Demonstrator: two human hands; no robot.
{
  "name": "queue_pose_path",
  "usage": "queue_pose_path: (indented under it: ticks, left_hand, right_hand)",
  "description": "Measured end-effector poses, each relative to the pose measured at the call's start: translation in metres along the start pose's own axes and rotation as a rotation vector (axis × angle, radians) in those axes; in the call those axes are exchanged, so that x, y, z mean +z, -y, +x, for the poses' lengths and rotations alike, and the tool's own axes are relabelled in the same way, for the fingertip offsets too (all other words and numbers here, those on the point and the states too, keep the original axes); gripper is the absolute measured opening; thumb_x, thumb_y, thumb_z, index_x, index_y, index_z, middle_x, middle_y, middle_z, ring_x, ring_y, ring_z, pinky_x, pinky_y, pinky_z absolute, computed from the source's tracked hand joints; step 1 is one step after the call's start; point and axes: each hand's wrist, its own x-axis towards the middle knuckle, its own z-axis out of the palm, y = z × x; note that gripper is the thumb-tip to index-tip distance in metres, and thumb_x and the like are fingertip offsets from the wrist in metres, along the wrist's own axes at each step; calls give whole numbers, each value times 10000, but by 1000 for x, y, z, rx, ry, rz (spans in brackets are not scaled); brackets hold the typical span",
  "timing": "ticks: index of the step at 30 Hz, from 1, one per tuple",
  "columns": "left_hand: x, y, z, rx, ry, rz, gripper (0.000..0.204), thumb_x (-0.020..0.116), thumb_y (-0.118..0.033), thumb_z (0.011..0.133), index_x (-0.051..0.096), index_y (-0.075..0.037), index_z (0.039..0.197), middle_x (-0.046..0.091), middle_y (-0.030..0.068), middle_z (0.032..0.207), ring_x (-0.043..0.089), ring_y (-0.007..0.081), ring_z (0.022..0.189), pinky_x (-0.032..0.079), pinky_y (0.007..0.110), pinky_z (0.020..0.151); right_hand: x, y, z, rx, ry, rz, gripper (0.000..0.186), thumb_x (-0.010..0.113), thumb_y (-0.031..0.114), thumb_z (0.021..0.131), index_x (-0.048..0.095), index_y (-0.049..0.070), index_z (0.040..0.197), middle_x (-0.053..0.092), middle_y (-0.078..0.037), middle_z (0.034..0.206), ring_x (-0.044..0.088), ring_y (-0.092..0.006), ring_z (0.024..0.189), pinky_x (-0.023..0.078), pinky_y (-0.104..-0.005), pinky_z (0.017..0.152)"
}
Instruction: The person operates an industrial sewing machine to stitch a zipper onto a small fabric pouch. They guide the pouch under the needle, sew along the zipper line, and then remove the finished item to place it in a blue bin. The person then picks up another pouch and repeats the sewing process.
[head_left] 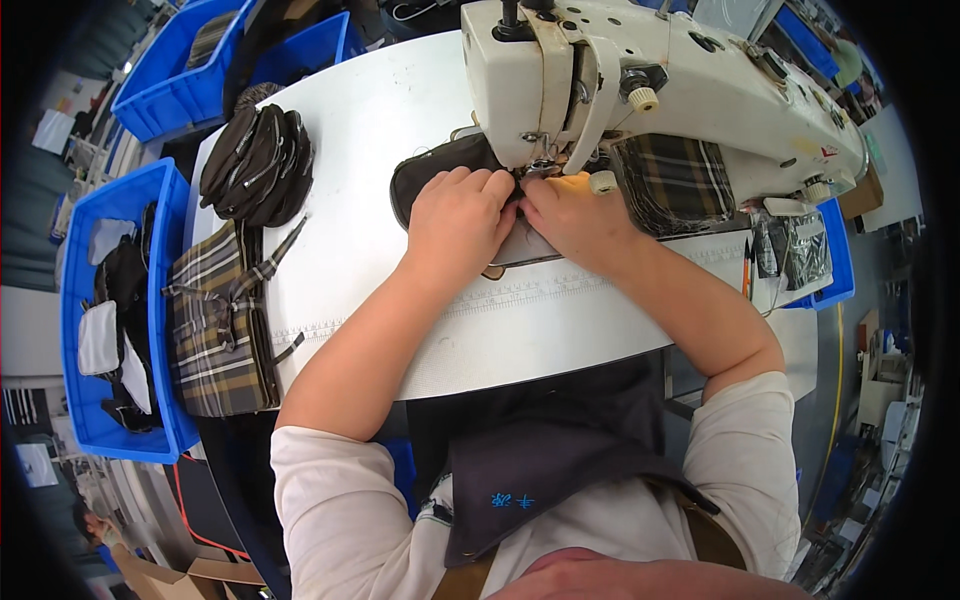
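A white industrial sewing machine (500, 80) stands over the worktop. My left hand (455, 220) has its fingers curled on a dark fabric piece (420, 180) at the needle area. Just beside it, my right hand (580, 215) pinches the same piece by the presser foot, its fingertips partly hidden. A stack of dark zippered pieces (255, 165) lies at the left of the top. Below that lie plaid pieces with straps (220, 330). More plaid pieces (670, 175) are stacked under the machine's arm, right of my hands.
Blue bins (85, 420) line the left side, some holding fabric pieces. A blue bin (835, 275) and clear packets (805, 245) are at the right. A printed ruler (360, 320) runs along the white worktop (500, 340). Another person (105, 530) shows at lower left.
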Motion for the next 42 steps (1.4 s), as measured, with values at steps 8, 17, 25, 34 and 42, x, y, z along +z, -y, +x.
queue_pose_path:
  ticks: [8, 17, 25, 34, 42]
  left_hand:
    - [5, -4, 0, -104, 71, 9, 225, 802, -207, 822, 634, -105, 933, 669, 57, 732, 668, 270, 734, 532, 402, 763]
    - [11, -6, 0, -123, 79, 37, 255, 764, -175, 828, 690, -118, 1066, 651, 72, 651, 662, 276, 641, 531, 392, 760]
    - [15, -7, 0, -87, 30, 33, 250, 779, -159, 807, 669, -111, 1025, 647, 72, 651, 664, 282, 636, 549, 396, 722]
    - [16, -5, -1, -96, 31, 81, 253, 791, -167, 803, 669, -126, 1021, 671, 53, 699, 691, 284, 713, 561, 450, 804]
    - [-12, 5, 9, -128, 206, -295, 250, 749, -265, 882, 737, -131, 1093, 699, 61, 782, 674, 270, 775, 501, 422, 765]
  right_hand:
    - [6, -1, -4, -21, 58, -46, 126, 727, 195, 858, 619, 135, 883, 659, -1, 743, 681, -219, 621, 529, -371, 531]
    - [13, -1, -4, -34, 65, -16, 112, 709, 166, 843, 619, 129, 899, 654, -18, 730, 674, -225, 613, 526, -373, 536]
    - [17, -5, -7, -108, 105, -89, 149, 719, 165, 841, 605, 133, 931, 632, 4, 747, 655, -212, 612, 522, -376, 561]
    - [17, -9, -7, -65, 89, 6, 192, 741, 171, 836, 611, 143, 974, 658, -19, 821, 683, -227, 704, 531, -370, 602]
    - [15, -10, -8, -69, 159, 52, 165, 738, 156, 841, 637, 142, 971, 669, -15, 836, 703, -234, 744, 540, -378, 619]
